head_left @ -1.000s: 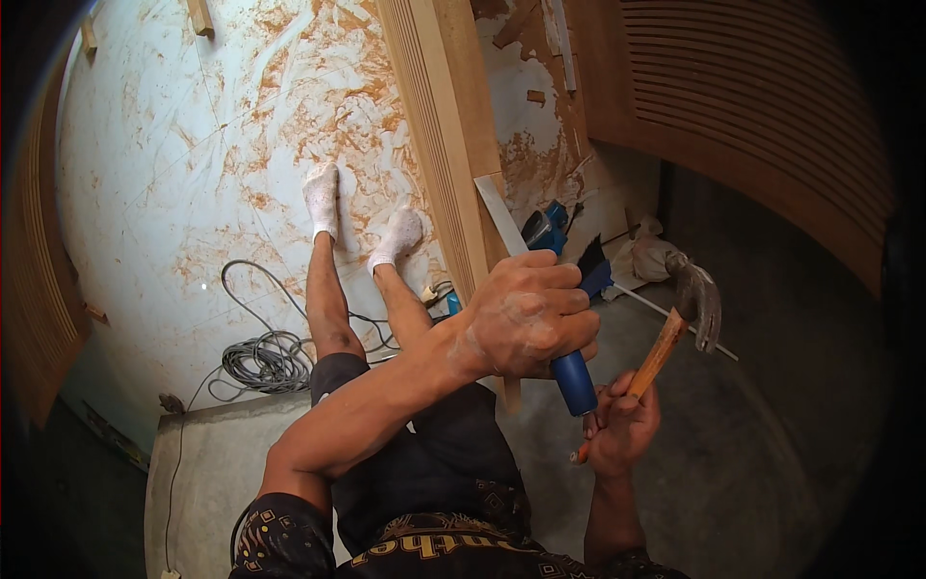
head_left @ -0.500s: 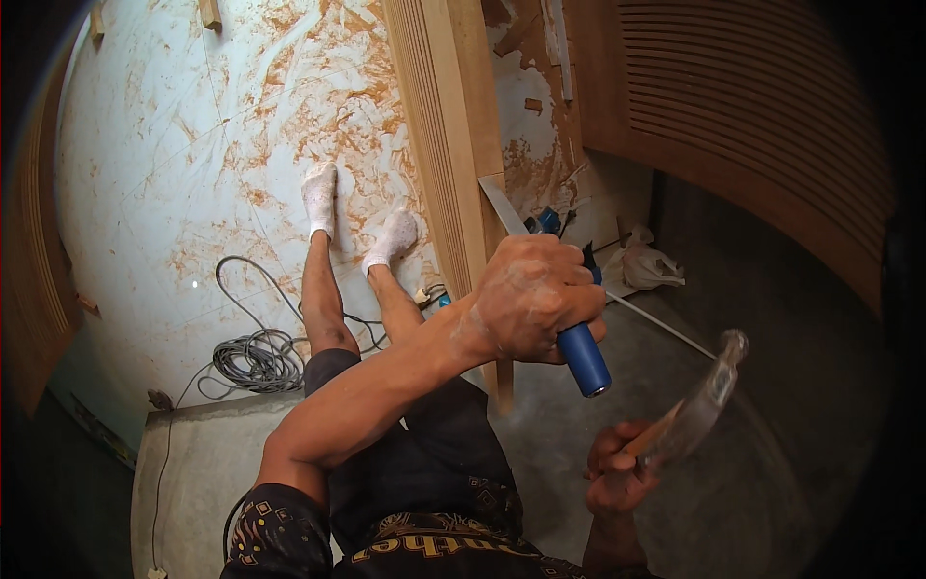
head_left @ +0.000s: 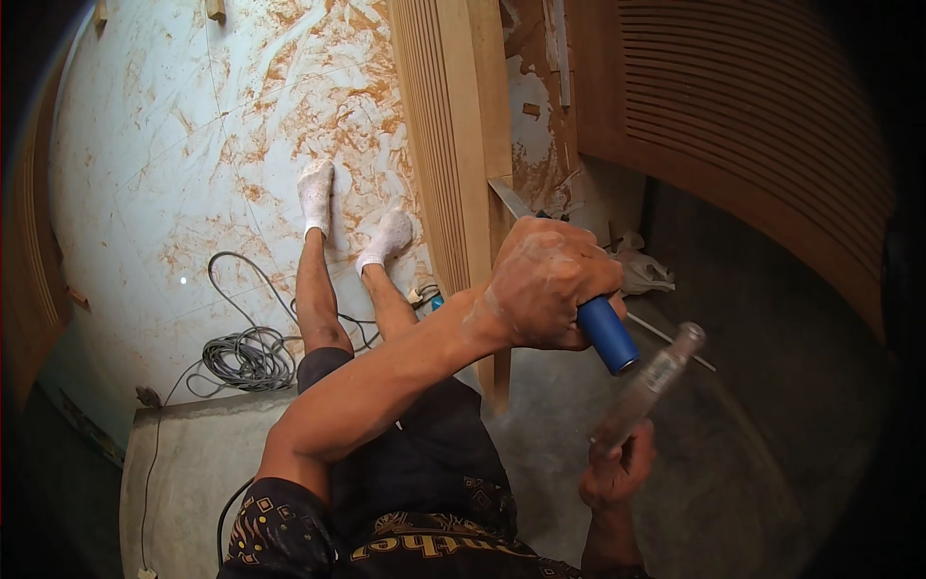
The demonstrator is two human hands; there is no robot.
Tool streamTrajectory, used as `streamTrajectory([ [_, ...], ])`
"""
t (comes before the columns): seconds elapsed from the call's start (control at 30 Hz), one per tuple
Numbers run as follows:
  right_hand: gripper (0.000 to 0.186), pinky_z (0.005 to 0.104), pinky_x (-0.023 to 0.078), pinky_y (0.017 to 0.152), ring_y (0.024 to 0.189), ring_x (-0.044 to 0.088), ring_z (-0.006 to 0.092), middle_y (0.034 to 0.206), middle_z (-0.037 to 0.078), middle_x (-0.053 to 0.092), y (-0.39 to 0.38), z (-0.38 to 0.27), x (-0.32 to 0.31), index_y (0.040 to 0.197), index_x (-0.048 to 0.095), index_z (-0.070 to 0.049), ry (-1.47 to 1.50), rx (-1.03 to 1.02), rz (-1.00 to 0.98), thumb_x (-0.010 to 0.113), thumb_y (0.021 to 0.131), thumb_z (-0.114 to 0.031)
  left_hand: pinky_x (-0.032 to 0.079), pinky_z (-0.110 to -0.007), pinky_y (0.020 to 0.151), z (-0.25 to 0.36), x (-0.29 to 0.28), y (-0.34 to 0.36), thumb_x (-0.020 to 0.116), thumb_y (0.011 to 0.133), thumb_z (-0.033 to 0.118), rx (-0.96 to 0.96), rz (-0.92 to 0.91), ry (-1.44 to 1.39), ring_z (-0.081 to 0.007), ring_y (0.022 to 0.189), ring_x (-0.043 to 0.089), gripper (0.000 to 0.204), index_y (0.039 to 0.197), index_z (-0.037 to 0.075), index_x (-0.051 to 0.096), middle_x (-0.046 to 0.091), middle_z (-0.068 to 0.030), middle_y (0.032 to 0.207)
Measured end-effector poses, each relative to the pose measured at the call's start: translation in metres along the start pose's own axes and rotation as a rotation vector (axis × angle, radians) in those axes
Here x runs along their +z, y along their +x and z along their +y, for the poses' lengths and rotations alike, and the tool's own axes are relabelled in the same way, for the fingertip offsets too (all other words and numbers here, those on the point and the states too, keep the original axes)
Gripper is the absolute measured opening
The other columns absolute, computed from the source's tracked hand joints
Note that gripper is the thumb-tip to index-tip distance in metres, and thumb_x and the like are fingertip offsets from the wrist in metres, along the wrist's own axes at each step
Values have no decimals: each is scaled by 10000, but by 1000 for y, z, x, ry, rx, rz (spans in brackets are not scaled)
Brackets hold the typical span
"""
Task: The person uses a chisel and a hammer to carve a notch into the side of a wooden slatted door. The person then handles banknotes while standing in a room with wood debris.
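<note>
- I have the left hand near the middle of the frame, its fingers curled shut around a blue-handled chisel.
- I see the chisel slanting from upper left to lower right through that fist, the blue butt poking out below and the flat metal blade above.
- The blade's tip meets the edge of a long grooved wooden piece running down from the top centre; I cannot tell how deep it bites.
- My right hand, at the lower right of centre, has its fingers bent around a hammer.
- The hammer's metal head is blurred and hides most of the handle; it shows just beside the chisel's butt, and I cannot tell whether they touch.
- Upper right, I have a ribbed wooden panel in view, with a whitish plastic bag and a thin pale rod below it.
- Left of centre, two white-socked feet rest on a pale floor smeared with reddish-brown dust, a coiled grey cable near the legs.
</note>
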State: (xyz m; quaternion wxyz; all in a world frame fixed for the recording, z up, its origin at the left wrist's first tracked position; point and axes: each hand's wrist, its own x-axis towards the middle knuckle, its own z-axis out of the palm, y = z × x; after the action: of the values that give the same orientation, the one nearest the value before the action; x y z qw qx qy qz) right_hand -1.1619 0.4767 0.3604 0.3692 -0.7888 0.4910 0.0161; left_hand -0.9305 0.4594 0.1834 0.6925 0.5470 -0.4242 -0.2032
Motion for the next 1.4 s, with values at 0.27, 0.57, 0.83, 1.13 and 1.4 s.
streamTrajectory([
  [0.27, 432, 253, 310, 469, 542, 411, 84, 736, 13, 484, 22, -19, 4, 1069, 526, 5, -81, -71, 10, 635, 972, -401, 452, -384, 473, -3, -1, 6, 731, 648, 110, -47, 12, -36, -259, 476, 567, 234, 577, 113, 508, 516, -56, 517],
  [0.57, 513, 249, 339, 428, 492, 390, 77, 630, -36, 423, 30, -48, 9, 1048, 492, -44, 292, -196, 128, 582, 977, -544, 474, -415, 507, -2, -1, 18, 734, 644, 176, -123, 28, -36, -312, 531, 624, 186, 573, 100, 581, 585, -93, 548],
  [0.83, 484, 256, 311, 456, 527, 360, 60, 660, -25, 436, 28, -44, 2, 979, 489, -36, 359, -134, 155, 562, 1000, -513, 466, -394, 483, -3, 0, 18, 744, 653, 117, -87, 68, -20, -287, 504, 605, 194, 592, 95, 561, 554, -86, 536],
  [1.13, 517, 299, 351, 445, 480, 436, 118, 630, 23, 500, 33, -27, 7, 980, 500, -12, 297, -36, 157, 501, 1019, -528, 465, -399, 481, -4, 1, 20, 732, 669, 136, -90, 92, -10, -294, 505, 606, 198, 578, 94, 561, 561, -88, 533],
  [1.4, 520, 224, 300, 388, 463, 286, 45, 634, -18, 356, 46, -17, 10, 934, 425, -72, 136, 61, 19, 478, 1013, -584, 438, -391, 451, -2, 2, 18, 710, 687, 95, -71, 144, -28, -283, 461, 564, 235, 556, 90, 515, 515, -89, 503],
])
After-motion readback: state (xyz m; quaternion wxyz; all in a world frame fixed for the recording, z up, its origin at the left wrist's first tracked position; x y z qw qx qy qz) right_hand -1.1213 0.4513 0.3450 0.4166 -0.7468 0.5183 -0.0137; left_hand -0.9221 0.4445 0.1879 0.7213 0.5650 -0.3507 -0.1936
